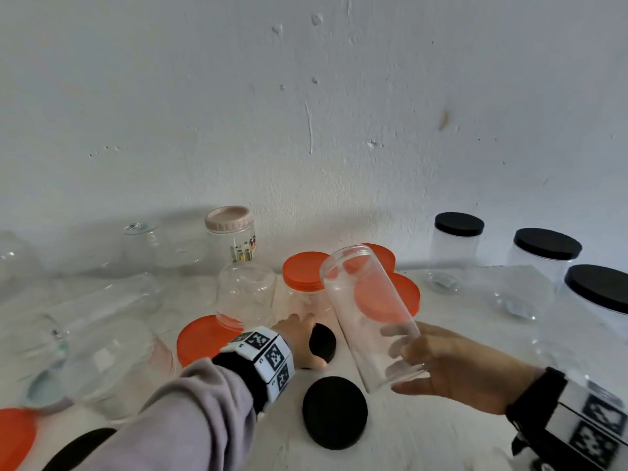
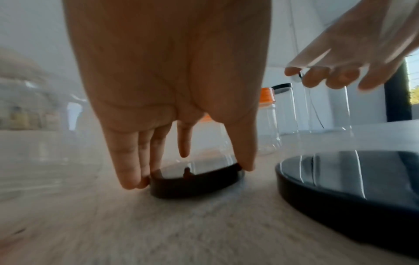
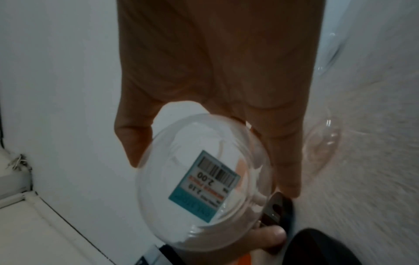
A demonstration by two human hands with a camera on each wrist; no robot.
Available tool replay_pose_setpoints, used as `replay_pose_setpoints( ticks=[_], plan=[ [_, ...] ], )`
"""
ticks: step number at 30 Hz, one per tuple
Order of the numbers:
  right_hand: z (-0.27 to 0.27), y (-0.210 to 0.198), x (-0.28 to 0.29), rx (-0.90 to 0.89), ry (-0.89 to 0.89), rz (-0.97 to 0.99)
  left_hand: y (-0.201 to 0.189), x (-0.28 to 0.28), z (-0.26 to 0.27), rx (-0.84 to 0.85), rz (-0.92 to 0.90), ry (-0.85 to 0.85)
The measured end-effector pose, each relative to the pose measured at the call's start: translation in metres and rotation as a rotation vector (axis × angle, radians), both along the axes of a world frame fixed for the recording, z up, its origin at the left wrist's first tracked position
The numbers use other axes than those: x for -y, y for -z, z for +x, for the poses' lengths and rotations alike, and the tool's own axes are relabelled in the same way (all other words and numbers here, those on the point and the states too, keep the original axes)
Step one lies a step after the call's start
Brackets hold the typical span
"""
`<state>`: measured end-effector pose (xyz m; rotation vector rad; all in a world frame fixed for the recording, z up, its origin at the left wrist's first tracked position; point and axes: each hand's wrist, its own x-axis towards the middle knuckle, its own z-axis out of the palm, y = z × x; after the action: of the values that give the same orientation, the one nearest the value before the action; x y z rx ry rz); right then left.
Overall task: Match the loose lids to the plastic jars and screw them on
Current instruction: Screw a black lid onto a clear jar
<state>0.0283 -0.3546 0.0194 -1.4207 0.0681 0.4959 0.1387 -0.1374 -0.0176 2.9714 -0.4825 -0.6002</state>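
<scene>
Left hand point(image 1: 299, 338) fingers point(image 2: 127, 161) pinching small black lid point(image 2: 195, 181) on tabletop point(image 2: 158, 224); right hand point(image 1: 455, 365) fingers wrapped round tilted, open clear jar point(image 1: 370, 317).

A tall clear jar point(image 1: 370, 317) is tilting open-mouthed above the table, right of centre. Left of it a small black lid point(image 1: 323, 342) is lying flat; a larger black lid point(image 1: 334, 412) is lying nearer.
</scene>
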Motion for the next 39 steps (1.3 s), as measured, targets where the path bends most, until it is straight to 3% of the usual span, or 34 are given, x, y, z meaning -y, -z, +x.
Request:
replay_pose_setpoints(
  ticks=[6, 14, 20, 24, 28, 34, 39],
  plan=[
    [-0.009, 0.007, -0.038, 0.065, -0.103, -0.159, -0.028, -0.043, 0.0, 0.02, -0.187, -0.068],
    [-0.017, 0.028, -0.096, 0.133, -0.283, -0.327, -0.079, -0.111, -0.028, 0.132, -0.709, -0.277],
    [-0.014, 0.044, -0.124, 0.281, -0.315, -0.558, -0.101, -0.131, -0.068, 0.176, -0.881, -0.22],
    [-0.008, 0.045, -0.131, 0.329, -0.309, -0.657, -0.104, -0.129, -0.092, 0.152, -0.945, -0.153],
    [-0.008, 0.045, -0.132, 0.357, -0.297, -0.783, -0.1, -0.125, -0.106, 0.159, -0.882, -0.088],
    [-0.012, 0.029, -0.137, 0.388, -0.208, -0.507, -0.089, -0.119, -0.111, 0.16, -0.822, -0.041],
    [-0.018, 0.024, -0.143, 0.436, -0.206, -0.447, -0.084, -0.116, -0.113, 0.163, -0.785, -0.006]
  ],
)
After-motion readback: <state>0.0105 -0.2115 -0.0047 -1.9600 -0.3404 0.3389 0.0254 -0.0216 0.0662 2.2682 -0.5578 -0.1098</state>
